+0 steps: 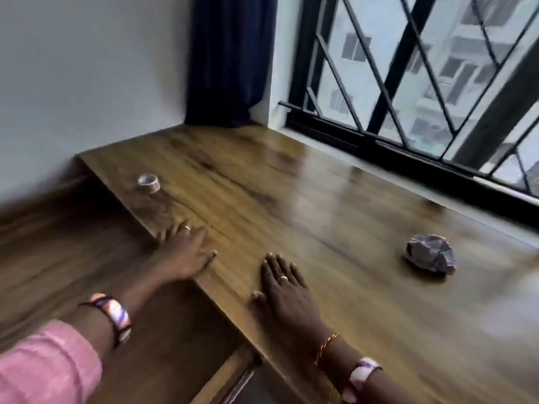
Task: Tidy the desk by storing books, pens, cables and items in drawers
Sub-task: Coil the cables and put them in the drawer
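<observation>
1. The wooden table (291,199) runs along a barred window (423,83), with a dark blue curtain (230,59) hanging in the far corner.
2. The left hand (183,252) lies at the table's near edge, fingers straight and spread, palm down, holding nothing. A ring sits on one finger.
3. The right hand (284,290) rests flat on the tabletop just beside the left, fingers straight and slightly apart, also holding nothing. It wears a ring too.
4. A roll of tape (149,183) sits on the table near its left end, well beyond the left hand and apart from it.
5. A crumpled ball of paper (430,255) lies on the table to the right, well apart from the right hand, nearer the window side.
6. Each wrist carries a patterned band, and a pink sleeve (46,365) covers the left forearm.
7. Below the table's edge, brown wood shows under the left arm; the view is blurred there, and whether it is a drawer cannot be told.
</observation>
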